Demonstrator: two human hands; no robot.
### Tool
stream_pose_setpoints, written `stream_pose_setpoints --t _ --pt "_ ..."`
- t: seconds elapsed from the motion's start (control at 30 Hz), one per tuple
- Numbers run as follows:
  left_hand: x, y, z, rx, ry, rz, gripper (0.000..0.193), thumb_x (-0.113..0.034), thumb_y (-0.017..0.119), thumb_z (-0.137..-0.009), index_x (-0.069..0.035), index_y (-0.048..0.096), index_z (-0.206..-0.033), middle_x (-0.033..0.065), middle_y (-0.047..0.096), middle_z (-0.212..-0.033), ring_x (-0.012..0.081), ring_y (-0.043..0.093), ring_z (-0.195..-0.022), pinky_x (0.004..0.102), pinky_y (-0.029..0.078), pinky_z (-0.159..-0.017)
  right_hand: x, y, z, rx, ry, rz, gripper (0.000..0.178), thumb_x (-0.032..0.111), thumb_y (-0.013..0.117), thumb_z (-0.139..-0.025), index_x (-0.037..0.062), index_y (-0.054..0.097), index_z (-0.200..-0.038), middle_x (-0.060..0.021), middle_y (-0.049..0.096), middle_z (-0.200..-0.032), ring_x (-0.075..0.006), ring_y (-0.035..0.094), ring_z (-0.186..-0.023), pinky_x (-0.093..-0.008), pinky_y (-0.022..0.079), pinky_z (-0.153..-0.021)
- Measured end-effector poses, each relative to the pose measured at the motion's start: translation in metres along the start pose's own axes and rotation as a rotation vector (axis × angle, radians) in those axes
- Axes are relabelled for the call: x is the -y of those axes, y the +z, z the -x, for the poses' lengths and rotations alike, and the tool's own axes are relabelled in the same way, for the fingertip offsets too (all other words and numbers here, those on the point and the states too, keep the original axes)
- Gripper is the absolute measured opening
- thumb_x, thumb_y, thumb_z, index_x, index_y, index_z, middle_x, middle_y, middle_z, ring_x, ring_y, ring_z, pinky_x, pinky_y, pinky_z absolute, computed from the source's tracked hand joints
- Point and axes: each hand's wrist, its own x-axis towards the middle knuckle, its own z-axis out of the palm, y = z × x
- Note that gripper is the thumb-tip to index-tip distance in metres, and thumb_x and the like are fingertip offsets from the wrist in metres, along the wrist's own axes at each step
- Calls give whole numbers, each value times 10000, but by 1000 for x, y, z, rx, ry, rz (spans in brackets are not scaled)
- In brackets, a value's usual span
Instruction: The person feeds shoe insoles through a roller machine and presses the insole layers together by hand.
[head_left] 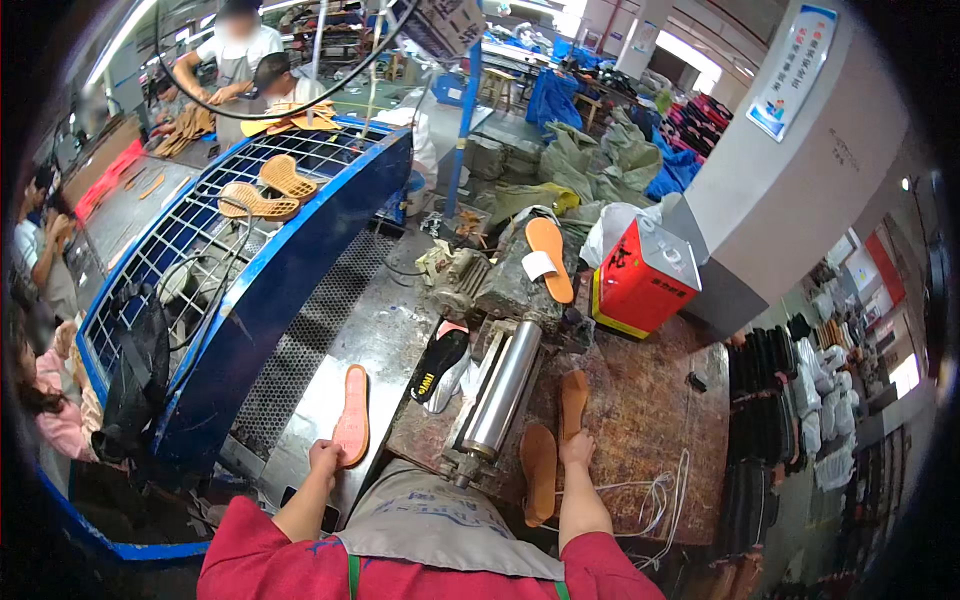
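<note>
My left hand [325, 458] is closed on the heel end of a pink shoe insole [352, 410], which lies over the metal bench. On the right, my right hand [577, 450] grips the lower end of a brown shoe sole [573, 398] above the worn wooden table. A second brown sole [538, 470] lies beside that hand, close to the table's front edge. Between my hands sits a machine with a shiny metal roller [502, 390]. Left of the roller, a black insole [440, 362] rests on a pale one.
An orange sole with a white band [547, 258] lies behind the roller, near a red box-shaped can [645, 278]. A motor [455, 278] stands behind the machine. At left, a blue wire-mesh rack [290, 265] carries tan soles [258, 202]. White cord [655, 492] lies at right. Co-workers sit and stand beyond.
</note>
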Motion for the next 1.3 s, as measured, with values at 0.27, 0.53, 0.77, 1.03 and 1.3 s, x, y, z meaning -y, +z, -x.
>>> stream_pose_setpoints --t 0.27,0.53,0.77,1.03,1.3 --pt "-5 -13 4 48 -98 103 111 -20 617 -796 -26 626 -906 91 646 -768 185 620 -625 301 495 -512 14 -8 12 -251 -1 -110 521 169 729 -930 -10 508 -1366 -204 564 -1364 -361 556 -1252 -464 498 -1039" --pt "-9 -11 2 54 -137 105 182 -14 611 -727 -73 625 -898 55 594 -740 158 568 -602 296 458 -472 -8 -7 19 216 130 -1422 278 -6 637 -966 -1 601 -1242 -56 654 -1005 -147 602 -757 -301 507 -642" --pt "-11 -4 3 30 -115 155 151 37 615 -682 -27 618 -818 72 571 -695 174 526 -522 304 418 -420 -37 2 34 134 1 -1652 283 -21 627 -959 17 602 -1238 -42 655 -1033 -159 619 -830 -294 507 -718" --pt "-11 -6 -1 48 -128 129 149 35 609 -669 -38 612 -799 82 579 -704 182 547 -544 302 427 -429 -40 -23 49 30 6 -1700 301 29 612 -992 35 572 -1290 -46 639 -1103 -156 615 -930 -295 512 -784" --pt "-6 -11 -4 58 -127 150 148 14 611 -710 -64 619 -836 62 597 -729 173 564 -564 291 469 -460 -19 -46 66 10 4 -1925 220 145 653 -1010 60 604 -1207 -42 659 -1048 -149 634 -917 -279 509 -760"
